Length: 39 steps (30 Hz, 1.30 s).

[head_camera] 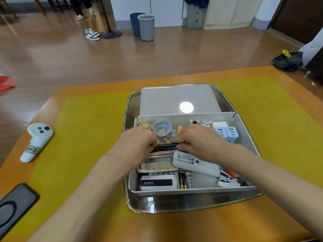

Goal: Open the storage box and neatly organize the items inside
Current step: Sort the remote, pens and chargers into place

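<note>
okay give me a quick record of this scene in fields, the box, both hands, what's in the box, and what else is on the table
box: open grey storage box, standing in a metal tray
lid: lying flat behind the box
left hand: grips one end of a black flat object
right hand: grips its other end
contents: round clear tub of pins, blue-white chargers, batteries, BENTE pack
table: yellow mat, white controller, black phone

Office-like room: wood floor (70, 55), waste bins (146, 27), safe (195, 18).
</note>
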Tool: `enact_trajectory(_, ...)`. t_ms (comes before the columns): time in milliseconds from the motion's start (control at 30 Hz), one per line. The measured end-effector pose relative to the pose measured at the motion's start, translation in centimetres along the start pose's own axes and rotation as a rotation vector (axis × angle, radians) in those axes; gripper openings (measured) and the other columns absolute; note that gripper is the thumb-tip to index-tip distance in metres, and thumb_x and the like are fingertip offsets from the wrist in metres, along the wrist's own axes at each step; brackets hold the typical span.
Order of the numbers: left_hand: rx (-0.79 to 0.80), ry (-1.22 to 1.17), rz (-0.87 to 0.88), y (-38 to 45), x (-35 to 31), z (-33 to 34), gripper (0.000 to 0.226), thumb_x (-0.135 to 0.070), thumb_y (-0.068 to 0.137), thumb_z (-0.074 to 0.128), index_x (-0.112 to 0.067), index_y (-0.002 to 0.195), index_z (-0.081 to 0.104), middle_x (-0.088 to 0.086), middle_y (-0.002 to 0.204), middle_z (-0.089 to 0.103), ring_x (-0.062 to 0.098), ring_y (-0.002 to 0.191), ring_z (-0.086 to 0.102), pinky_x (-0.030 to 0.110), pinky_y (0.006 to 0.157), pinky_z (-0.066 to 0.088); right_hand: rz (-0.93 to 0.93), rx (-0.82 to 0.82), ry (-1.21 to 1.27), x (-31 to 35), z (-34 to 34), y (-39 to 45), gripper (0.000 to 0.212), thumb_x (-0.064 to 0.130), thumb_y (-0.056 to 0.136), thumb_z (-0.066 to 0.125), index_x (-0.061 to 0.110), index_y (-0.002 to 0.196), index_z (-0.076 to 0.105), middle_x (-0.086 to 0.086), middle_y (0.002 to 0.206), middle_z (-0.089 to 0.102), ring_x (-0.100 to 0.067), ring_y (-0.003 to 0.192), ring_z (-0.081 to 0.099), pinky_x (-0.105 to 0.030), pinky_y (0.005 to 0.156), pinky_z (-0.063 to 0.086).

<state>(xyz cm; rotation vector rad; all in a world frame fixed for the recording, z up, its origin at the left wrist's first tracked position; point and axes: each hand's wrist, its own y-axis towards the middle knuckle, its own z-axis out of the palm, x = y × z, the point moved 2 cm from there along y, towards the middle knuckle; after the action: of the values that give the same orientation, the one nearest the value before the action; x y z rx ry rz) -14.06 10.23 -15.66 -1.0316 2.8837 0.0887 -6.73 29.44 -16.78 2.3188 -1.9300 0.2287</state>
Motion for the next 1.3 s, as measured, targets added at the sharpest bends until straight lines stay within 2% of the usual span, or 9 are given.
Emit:
enact_trajectory(200, -0.195, -0.095, -0.054, -1.2, 2.3, -3.8, 0.010, -0.026, 0.086, 0.073, -0.036, 0.088, 0.071, -0.016, 0.083, 0.065, 0.017, 0.085, 0.061, 0.036, 0.065, 0.051, -0.090, -0.010, -0.063, 3.0, 0.7, 2.6, 0.021, 0.047, 0.094, 0.061, 0.038, 0.111, 0.071, 0.005, 0.097, 0.068, -0.023, 0.096, 0.064, -0.032, 0.065, 0.041)
enact_trajectory(400, -0.087, -0.080, -0.082, -1.3, 2.2, -2.6, 0.010, -0.025, 0.090, 0.067, -0.032, 0.095, 0.073, -0.012, 0.092, 0.066, 0.019, 0.091, 0.061, 0.036, 0.069, 0.051, -0.072, -0.075, 0.004, 4.1, -0.2, 2.4, 0.021, 0.046, 0.095, 0.060, 0.034, 0.108, 0.071, 0.012, 0.102, 0.069, -0.015, 0.096, 0.063, -0.032, 0.071, 0.050)
enact_trajectory(533, -0.116, -0.092, 0.028, -1.1, 1.2, -1.8, 0.008, -0.023, 0.090, 0.067, -0.028, 0.092, 0.073, -0.010, 0.091, 0.067, 0.016, 0.088, 0.062, 0.035, 0.068, 0.052, 0.141, -0.105, 0.036, -0.3, -2.3, -1.6, 0.017, 0.042, 0.094, 0.061, 0.033, 0.098, 0.075, 0.012, 0.088, 0.072, -0.014, 0.081, 0.063, -0.034, 0.066, 0.052)
enact_trajectory(633, -0.036, -0.110, 0.148, -0.8, -0.2, -0.4, 0.010, -0.026, 0.090, 0.069, -0.031, 0.099, 0.072, -0.012, 0.098, 0.066, 0.012, 0.093, 0.061, 0.031, 0.076, 0.052, 0.316, -0.037, -0.008, -4.0, -3.1, -4.8, 0.016, 0.037, 0.091, 0.063, 0.030, 0.092, 0.077, 0.010, 0.081, 0.073, -0.015, 0.074, 0.065, -0.037, 0.065, 0.055)
enact_trajectory(800, 0.100, -0.032, 0.168, 0.2, -1.1, 1.2, 0.015, -0.030, 0.093, 0.066, -0.034, 0.107, 0.070, -0.013, 0.105, 0.064, 0.013, 0.098, 0.061, 0.028, 0.077, 0.046, 0.381, 0.146, -0.069, -5.3, -1.6, -7.7, 0.012, 0.038, 0.087, 0.063, 0.031, 0.086, 0.072, 0.009, 0.082, 0.072, -0.018, 0.078, 0.065, -0.030, 0.061, 0.049)
enact_trajectory(933, 0.100, 0.010, 0.092, 0.8, -1.1, 1.3, 0.019, -0.033, 0.092, 0.067, -0.035, 0.110, 0.071, -0.010, 0.105, 0.070, 0.016, 0.096, 0.064, 0.034, 0.080, 0.052, 0.348, 0.102, -0.131, -4.3, -0.6, -7.6, 0.012, 0.040, 0.092, 0.057, 0.034, 0.082, 0.063, 0.007, 0.079, 0.061, -0.022, 0.074, 0.055, -0.025, 0.048, 0.025)
enact_trajectory(1067, 0.067, 0.020, 0.089, 0.9, -1.3, 1.2, 0.019, -0.034, 0.093, 0.066, -0.034, 0.111, 0.071, -0.007, 0.106, 0.069, 0.018, 0.097, 0.063, 0.035, 0.077, 0.051, 0.349, 0.104, -0.168, -3.9, 0.1, -6.9, 0.010, 0.031, 0.096, 0.053, 0.030, 0.098, 0.063, -0.002, 0.096, 0.064, -0.027, 0.084, 0.058, -0.031, 0.063, 0.038)
enact_trajectory(1167, 0.005, 0.046, 0.111, 0.9, -1.4, 0.8, 0.018, -0.034, 0.096, 0.060, -0.032, 0.111, 0.070, -0.008, 0.101, 0.064, 0.019, 0.099, 0.060, 0.034, 0.068, 0.047, 0.377, 0.086, -0.187, -3.8, 0.4, -6.7, 0.007, 0.030, 0.095, 0.054, 0.029, 0.102, 0.057, -0.002, 0.098, 0.065, -0.027, 0.085, 0.058, -0.033, 0.063, 0.039)
enact_trajectory(1300, -0.021, 0.056, 0.119, 1.0, -1.4, 0.6, 0.022, -0.037, 0.095, 0.063, -0.036, 0.116, 0.070, -0.015, 0.091, 0.049, 0.016, 0.098, 0.058, 0.030, 0.062, 0.038, 0.452, 0.027, -0.092, -4.1, 0.2, -7.1, 0.028, 0.027, 0.087, 0.058, 0.035, 0.113, 0.054, 0.009, 0.108, 0.069, -0.025, 0.098, 0.063, -0.031, 0.067, 0.042)
